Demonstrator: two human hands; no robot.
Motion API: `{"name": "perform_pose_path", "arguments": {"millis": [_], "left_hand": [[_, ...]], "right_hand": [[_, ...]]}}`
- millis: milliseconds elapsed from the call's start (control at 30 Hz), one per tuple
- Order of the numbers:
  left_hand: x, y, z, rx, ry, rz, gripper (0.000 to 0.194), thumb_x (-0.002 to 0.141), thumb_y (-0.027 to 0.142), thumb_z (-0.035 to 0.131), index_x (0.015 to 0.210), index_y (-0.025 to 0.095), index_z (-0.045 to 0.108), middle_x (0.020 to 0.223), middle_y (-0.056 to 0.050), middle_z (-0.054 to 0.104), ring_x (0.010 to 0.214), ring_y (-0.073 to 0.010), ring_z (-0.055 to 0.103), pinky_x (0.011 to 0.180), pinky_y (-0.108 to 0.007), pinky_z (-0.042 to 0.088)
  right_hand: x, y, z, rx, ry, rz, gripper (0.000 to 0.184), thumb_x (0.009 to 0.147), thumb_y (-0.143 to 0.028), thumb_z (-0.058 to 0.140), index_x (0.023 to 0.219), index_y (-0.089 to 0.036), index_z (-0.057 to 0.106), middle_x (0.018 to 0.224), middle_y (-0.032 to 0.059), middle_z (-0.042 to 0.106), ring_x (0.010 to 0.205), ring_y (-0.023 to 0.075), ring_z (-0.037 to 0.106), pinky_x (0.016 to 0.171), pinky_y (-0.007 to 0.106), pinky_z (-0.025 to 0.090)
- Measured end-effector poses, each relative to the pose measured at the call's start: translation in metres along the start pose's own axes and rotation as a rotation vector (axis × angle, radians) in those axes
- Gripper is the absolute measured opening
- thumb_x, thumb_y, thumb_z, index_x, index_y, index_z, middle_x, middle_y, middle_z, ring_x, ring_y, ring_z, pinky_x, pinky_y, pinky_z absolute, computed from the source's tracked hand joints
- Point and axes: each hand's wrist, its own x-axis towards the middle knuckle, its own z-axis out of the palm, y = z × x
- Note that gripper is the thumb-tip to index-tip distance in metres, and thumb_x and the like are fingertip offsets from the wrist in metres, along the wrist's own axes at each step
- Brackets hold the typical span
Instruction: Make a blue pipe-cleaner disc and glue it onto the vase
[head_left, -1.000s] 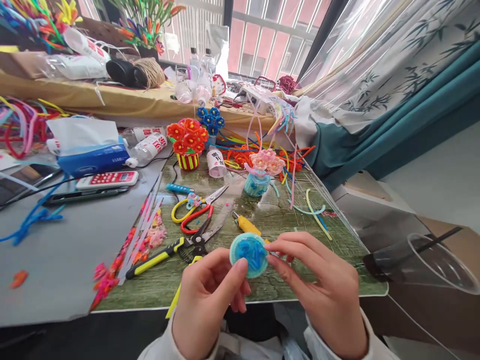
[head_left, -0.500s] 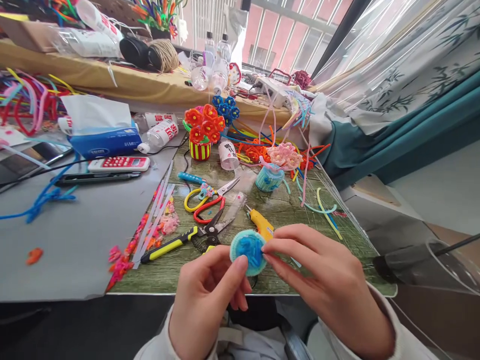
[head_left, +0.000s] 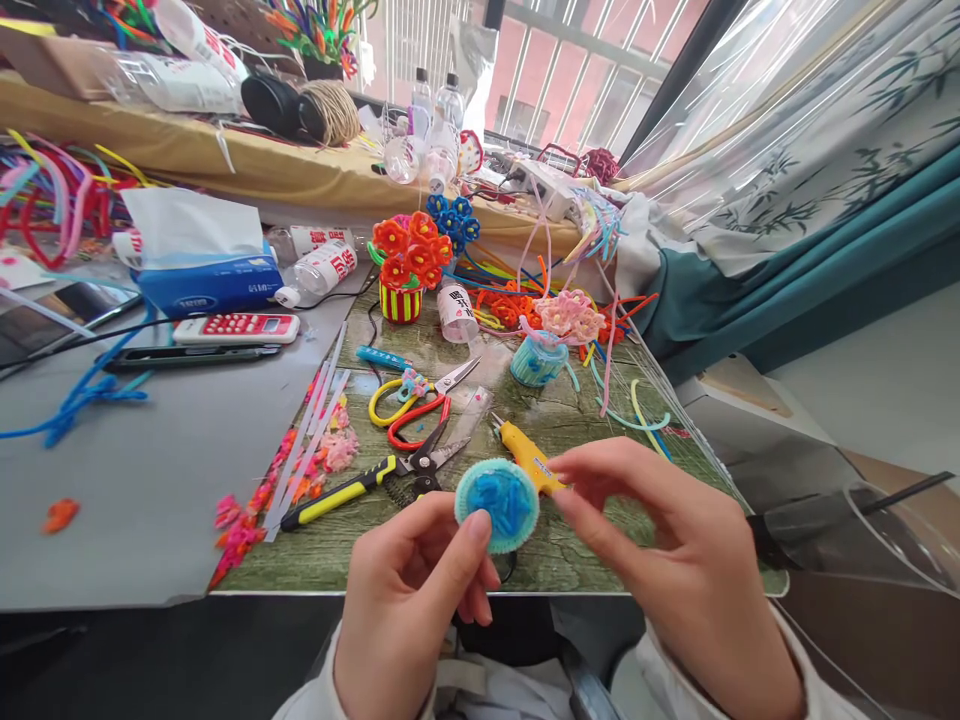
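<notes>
My left hand point(head_left: 420, 580) pinches a round disc point(head_left: 499, 505) between thumb and fingers. The disc has a pale turquoise pipe-cleaner rim and a deeper blue centre. My right hand point(head_left: 667, 550) is just to the right of the disc, apart from it, with thumb and forefinger parted. Its fingertips overlap the rear of a yellow glue gun point(head_left: 527, 455) lying on the table; whether they touch it I cannot tell. Left of the glue gun lie black-and-yellow cutters point(head_left: 352, 490), partly behind my left hand, and scissors point(head_left: 420, 400) with red and yellow handles.
Behind the tools stand an orange flower pot point(head_left: 403, 300) and a turquoise pot point(head_left: 538, 362) with pink flowers. Clear sticks point(head_left: 311, 440) and fuzzy scraps point(head_left: 240, 530) lie left. A tissue box point(head_left: 210, 275) is farther back. A clear cup point(head_left: 862, 540) is at far right.
My right hand has let go of the disc's edge and moved a little right, its fingers parting. The disc stays in my left hand and faces me more fully.
</notes>
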Motion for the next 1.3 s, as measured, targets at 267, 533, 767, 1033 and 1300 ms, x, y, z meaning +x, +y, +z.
{"name": "perform_pose_path", "arguments": {"millis": [267,533,767,1033,1300], "left_hand": [[-0.001,-0.002,0.001,0.009,-0.001,0.024,0.019,0.074,0.033,0.069,0.069,0.016,0.066,0.048,0.003,0.059,0.038,-0.0056,0.049,0.04,-0.014,0.037],[0.0,-0.003,0.002,0.052,0.017,0.038,0.022,0.074,0.034,0.069,0.065,0.016,0.062,0.048,0.003,0.058,0.039,-0.0063,0.049,0.041,-0.015,0.039],[-0.001,-0.006,0.004,0.1,0.049,0.095,0.018,0.075,0.032,0.067,0.066,0.017,0.064,0.049,0.003,0.059,0.039,-0.0075,0.05,0.041,-0.016,0.04],[-0.002,-0.008,0.006,0.169,0.088,0.172,0.017,0.078,0.03,0.065,0.066,0.018,0.064,0.05,0.003,0.06,0.04,-0.0077,0.051,0.042,-0.017,0.041],[-0.001,-0.005,0.006,0.18,0.119,0.135,0.017,0.076,0.032,0.065,0.065,0.019,0.063,0.049,0.004,0.059,0.039,-0.0081,0.05,0.041,-0.017,0.041]], "right_hand": [[-0.009,0.014,0.026,0.747,-0.184,0.513,0.022,0.078,-0.039,0.074,0.084,-0.018,0.077,0.058,0.0011,0.068,0.047,0.0112,0.06,0.043,0.019,0.048],[-0.012,0.011,0.039,0.872,-0.15,0.561,0.023,0.075,-0.038,0.077,0.083,-0.017,0.079,0.054,0.0015,0.066,0.047,0.0113,0.06,0.044,0.02,0.049],[-0.012,0.012,0.043,0.81,-0.075,0.579,0.024,0.071,-0.041,0.079,0.073,-0.017,0.077,0.052,0.0022,0.066,0.044,0.013,0.059,0.042,0.022,0.05],[-0.016,0.008,0.055,0.809,0.056,0.586,0.023,0.075,-0.041,0.076,0.066,-0.02,0.074,0.049,0.0025,0.065,0.041,0.0132,0.058,0.04,0.023,0.048],[-0.016,0.015,0.05,0.789,0.021,0.535,0.03,0.081,-0.046,0.069,0.073,-0.018,0.076,0.056,0.0046,0.068,0.046,0.0146,0.062,0.045,0.025,0.052]]}}
